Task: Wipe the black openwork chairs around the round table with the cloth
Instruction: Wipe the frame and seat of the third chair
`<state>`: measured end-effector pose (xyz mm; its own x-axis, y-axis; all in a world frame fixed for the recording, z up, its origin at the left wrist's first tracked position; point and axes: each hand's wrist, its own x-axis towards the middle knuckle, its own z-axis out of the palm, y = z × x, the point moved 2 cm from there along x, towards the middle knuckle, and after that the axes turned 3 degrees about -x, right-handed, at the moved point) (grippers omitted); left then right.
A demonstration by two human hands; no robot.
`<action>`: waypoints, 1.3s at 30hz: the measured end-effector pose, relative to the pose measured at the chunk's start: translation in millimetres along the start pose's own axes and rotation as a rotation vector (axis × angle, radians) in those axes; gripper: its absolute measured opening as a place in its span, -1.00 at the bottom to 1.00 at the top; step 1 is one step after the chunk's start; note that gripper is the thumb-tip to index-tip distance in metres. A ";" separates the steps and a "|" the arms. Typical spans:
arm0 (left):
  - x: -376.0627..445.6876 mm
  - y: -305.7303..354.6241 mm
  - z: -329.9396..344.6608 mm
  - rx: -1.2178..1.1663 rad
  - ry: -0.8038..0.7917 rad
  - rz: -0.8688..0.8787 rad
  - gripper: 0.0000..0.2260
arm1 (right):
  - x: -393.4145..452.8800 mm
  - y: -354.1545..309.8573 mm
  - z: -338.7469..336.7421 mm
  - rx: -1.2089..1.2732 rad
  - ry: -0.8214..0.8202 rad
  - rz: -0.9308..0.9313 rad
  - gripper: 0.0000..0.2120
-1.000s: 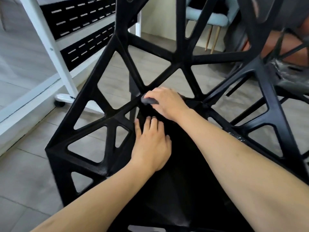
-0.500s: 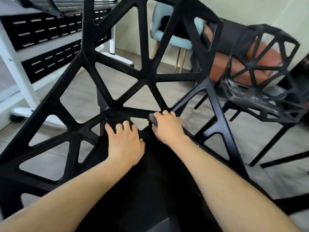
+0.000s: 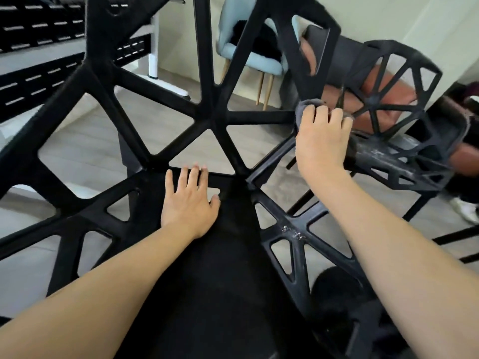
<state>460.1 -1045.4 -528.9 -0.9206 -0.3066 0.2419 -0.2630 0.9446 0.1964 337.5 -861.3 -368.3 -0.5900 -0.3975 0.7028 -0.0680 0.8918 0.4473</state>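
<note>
**Right hand wipes chair back, left braces the seat**

The near chair [image 3: 212, 117] fills the view, its black openwork back spreading from a hub at centre out to 9, 12 and 2 o'clock, its seat running down to 6 o'clock.

The right hand [image 3: 320, 141] sits at 2 o'clock of the hub, at the right edge of the back where a horizontal strut meets the outer frame. Its grip is closed: the fingers curl over a grey cloth [image 3: 304, 106] and press it on the frame. Only a bunched fold of the cloth shows above and left of the knuckles; the rest is hidden under the hand.

The left hand [image 3: 188, 203] lies at 6 o'clock of the hub, palm down on the rear of the seat. Its grip is loose, holding nothing: 4 fingers stretch forward over the bar at the foot of the back, the thumb out to the right.

A 2nd chair [image 3: 388, 104] of the same openwork kind stands at 2 o'clock, just behind the right hand, its seat edge scuffed grey. Whitish marks also show on the near chair's right side frame at 4 o'clock.

At 12 o'clock a pale blue armchair [image 3: 255, 60] stands by the wall. At 10 o'clock is a white desk leg [image 3: 153, 47] with black slotted panels beside it. A white shoe [image 3: 464, 208] shows at 3 o'clock on the grey floor [image 3: 85, 130].
</note>
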 end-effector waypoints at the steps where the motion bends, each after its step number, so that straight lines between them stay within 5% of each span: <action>1: 1.1 0.9 0.1 -0.001 0.008 0.000 -0.36 | -1.4 0.5 -2.9 -0.040 -0.003 -0.043 -0.75; 3: 2.2 1.2 0.7 0.002 0.031 -0.002 -0.37 | -14.9 -13.2 -9.4 -0.105 -0.025 -0.193 -0.72; 6: 0.9 0.0 0.6 -0.007 0.056 0.000 -0.38 | -68.7 -75.5 -14.1 0.043 -0.289 -0.423 -0.63; 8: 1.4 -0.9 1.3 -0.012 0.052 0.011 -0.38 | -88.4 -104.4 -8.2 0.152 -0.439 -0.366 -0.65; 17: 3.9 -2.7 4.2 0.008 0.033 0.003 -0.38 | -81.9 -76.9 -9.4 0.409 -0.642 -0.347 -0.68; 24: 4.1 -4.4 0.4 -0.020 -0.029 0.014 -0.37 | -129.5 -22.4 -53.6 0.309 -0.673 -0.556 -0.75; 34: 4.6 -1.7 3.0 -0.003 -0.029 0.011 -0.38 | -149.1 -18.1 -51.9 0.220 -0.542 -0.291 -0.71; 39: 5.1 -3.2 3.8 -0.002 -0.025 0.018 -0.39 | -104.3 -77.1 -17.5 0.489 -0.548 -0.215 -0.70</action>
<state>455.1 -1049.5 -531.9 -0.9321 -0.2863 0.2220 -0.2454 0.9497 0.1945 418.3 -892.4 -466.5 -0.8293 -0.5232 0.1962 -0.4999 0.8516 0.1579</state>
